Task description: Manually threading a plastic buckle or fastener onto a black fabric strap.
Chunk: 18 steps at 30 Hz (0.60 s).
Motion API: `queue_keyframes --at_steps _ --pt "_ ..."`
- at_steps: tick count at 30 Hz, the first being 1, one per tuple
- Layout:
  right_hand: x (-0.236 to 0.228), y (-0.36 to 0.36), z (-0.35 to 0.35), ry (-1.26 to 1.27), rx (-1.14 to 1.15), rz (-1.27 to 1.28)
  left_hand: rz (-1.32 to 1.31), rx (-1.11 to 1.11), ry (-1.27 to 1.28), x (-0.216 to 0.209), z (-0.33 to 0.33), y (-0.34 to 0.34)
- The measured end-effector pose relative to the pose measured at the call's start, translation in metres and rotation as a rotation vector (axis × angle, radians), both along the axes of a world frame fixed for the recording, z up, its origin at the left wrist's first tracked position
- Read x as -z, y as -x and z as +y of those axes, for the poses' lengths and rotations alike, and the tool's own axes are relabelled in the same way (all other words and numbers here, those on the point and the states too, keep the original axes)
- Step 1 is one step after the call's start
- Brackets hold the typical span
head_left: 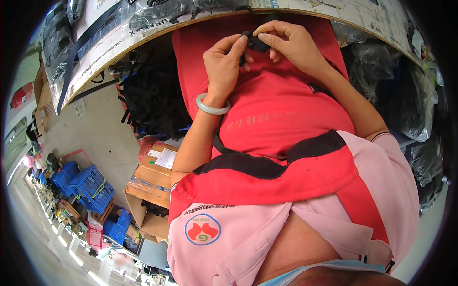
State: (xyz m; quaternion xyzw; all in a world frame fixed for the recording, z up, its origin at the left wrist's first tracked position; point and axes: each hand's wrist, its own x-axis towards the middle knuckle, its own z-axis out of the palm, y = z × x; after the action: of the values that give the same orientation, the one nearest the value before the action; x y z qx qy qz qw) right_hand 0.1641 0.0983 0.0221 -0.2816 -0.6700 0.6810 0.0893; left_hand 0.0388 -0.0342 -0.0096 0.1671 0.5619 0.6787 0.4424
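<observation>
Close to the table's near edge, my left hand and my right hand meet over my lap. Between them is a small black piece, possibly a strap fitting; its exact kind is too small to make out. The left thumb and forefinger pinch one end of it, while the fingers of the right are closed on the other side. Behind both hands hangs the red apron that I wear. A pale bangle circles my left wrist.
The wooden tabletop's edge curves across the top, with black goods in clear plastic on it. A heap of black straps lies at left, near an open cardboard box and blue crates. Plastic bags crowd the right.
</observation>
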Motion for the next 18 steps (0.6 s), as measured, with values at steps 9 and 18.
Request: queue_keyframes --at_steps 9,18 --pt "0.008 0.008 -0.002 0.13 0.061 -0.021 0.112 -0.001 -0.006 -0.002 -0.003 -0.004" --pt "0.017 0.009 0.015 0.528 -0.062 -0.123 0.172 0.011 -0.103 0.003 -0.012 0.005"
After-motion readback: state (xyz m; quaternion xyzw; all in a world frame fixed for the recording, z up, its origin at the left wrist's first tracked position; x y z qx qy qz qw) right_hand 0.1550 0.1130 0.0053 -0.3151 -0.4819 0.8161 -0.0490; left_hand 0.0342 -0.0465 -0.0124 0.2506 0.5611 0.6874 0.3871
